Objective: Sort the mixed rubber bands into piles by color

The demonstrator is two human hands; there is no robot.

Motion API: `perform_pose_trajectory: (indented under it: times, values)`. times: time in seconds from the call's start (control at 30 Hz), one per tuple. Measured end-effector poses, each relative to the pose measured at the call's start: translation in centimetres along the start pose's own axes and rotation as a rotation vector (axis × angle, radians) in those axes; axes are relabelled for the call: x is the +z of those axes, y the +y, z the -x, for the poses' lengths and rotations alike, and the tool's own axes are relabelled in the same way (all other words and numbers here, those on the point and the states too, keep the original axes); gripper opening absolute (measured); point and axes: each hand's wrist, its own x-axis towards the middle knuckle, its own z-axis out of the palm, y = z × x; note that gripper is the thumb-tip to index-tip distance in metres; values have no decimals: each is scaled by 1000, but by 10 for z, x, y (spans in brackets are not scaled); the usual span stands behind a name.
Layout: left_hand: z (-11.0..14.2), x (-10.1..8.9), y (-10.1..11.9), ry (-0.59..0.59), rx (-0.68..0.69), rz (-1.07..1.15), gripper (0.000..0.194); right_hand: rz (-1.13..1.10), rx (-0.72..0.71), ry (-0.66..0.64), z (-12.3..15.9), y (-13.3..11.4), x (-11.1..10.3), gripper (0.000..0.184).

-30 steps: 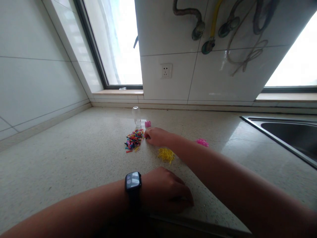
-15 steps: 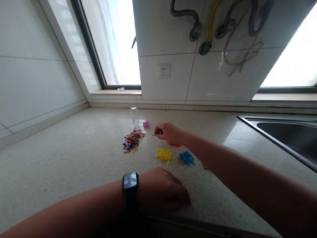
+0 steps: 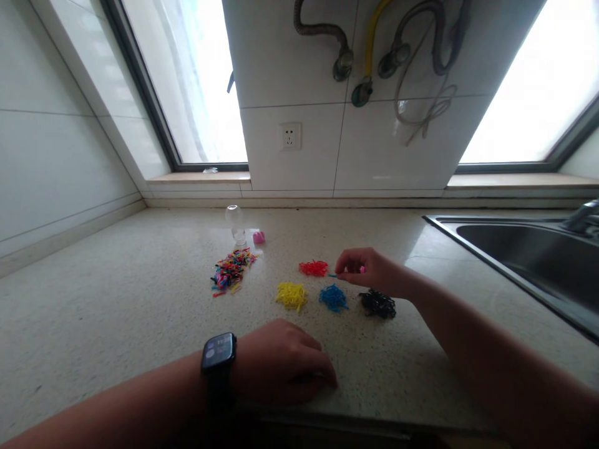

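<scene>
My right hand (image 3: 360,269) pinches a small blue rubber band (image 3: 332,275) between thumb and fingertips, just above a blue pile (image 3: 333,298) of rubber bands. Left of the fingertips is a red pile (image 3: 313,268); nearer me sits a yellow pile (image 3: 291,295). A black pile (image 3: 378,304) lies below the right wrist, and a bit of pink (image 3: 362,269) shows through the fingers. Farther left is a mixed-colour heap (image 3: 233,270) of bands. My left hand (image 3: 283,362), below a watch, rests at the counter's front edge with fingers curled and nothing visible in them.
Behind the mixed heap stand a clear bottle (image 3: 235,224) and a pink cap (image 3: 259,237). A metal sink (image 3: 449,240) is set into the speckled counter (image 3: 116,299) at right. The tiled wall carries a socket (image 3: 291,136) and hoses (image 3: 369,43).
My right hand has moved right from near the mixed heap to above the blue pile, still pinching the blue band. The red and black piles have come into fuller view. The camera has turned right.
</scene>
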Motion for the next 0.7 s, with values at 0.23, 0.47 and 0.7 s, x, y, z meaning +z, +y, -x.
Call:
perform_pose_trajectory:
  times: [0.23,0.47,0.7]
  values:
    - [0,1,2,8,-6,-7,19,73,-26,-220,11,-7,-5,11]
    - [-1,-1,4,-7,-8,2,21,180,-78,-350,15,-14,-4,9]
    - [0,-1,4,-13,-17,1,21,180,-69,-370,16,-17,-3,10]
